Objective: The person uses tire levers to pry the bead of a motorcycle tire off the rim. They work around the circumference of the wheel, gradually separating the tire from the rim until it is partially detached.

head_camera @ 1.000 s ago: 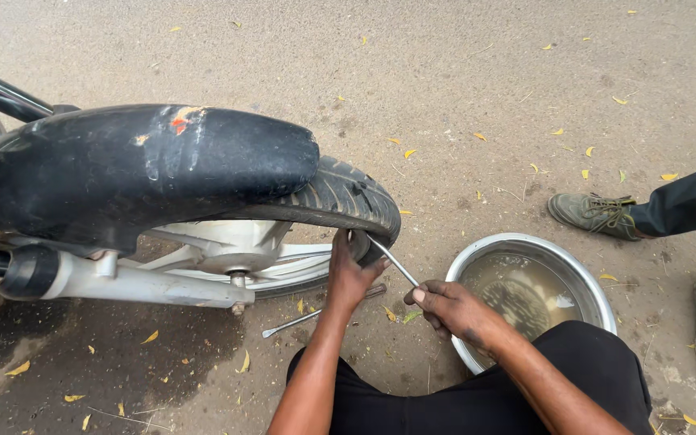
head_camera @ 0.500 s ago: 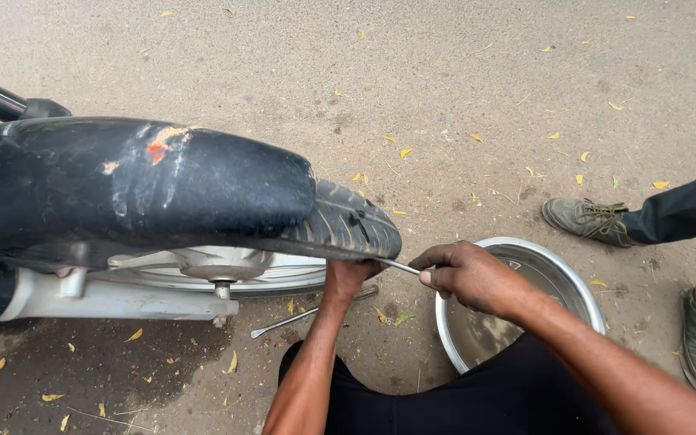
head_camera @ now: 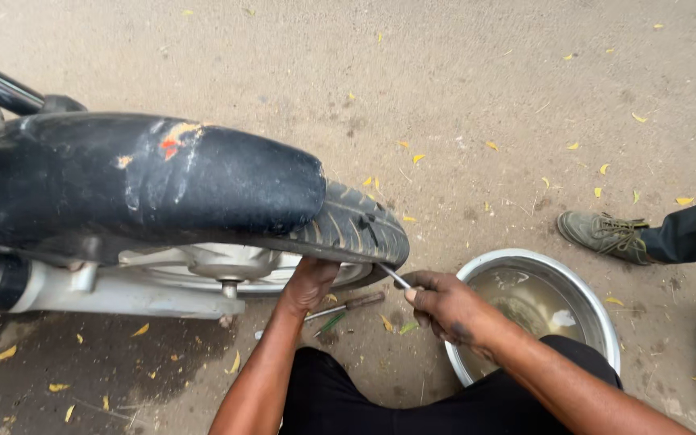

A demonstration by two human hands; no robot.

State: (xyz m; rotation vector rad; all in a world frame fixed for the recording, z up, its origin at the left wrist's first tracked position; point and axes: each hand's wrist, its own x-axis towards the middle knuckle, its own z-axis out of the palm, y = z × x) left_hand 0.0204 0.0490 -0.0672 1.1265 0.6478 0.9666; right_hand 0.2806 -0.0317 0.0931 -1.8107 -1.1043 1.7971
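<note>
Left fingers [head_camera: 309, 278] (behind tyre [head_camera: 356, 229]) unseen

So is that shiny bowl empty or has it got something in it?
Not empty. The bowl sits upright on the ground and holds cloudy water, with a pale scrap floating near its right side.

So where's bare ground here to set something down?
Open dirt beyond the tyre, and between tyre and shoe. Crowded: both hands, a lever, a tool on the ground, and the basin.
</note>
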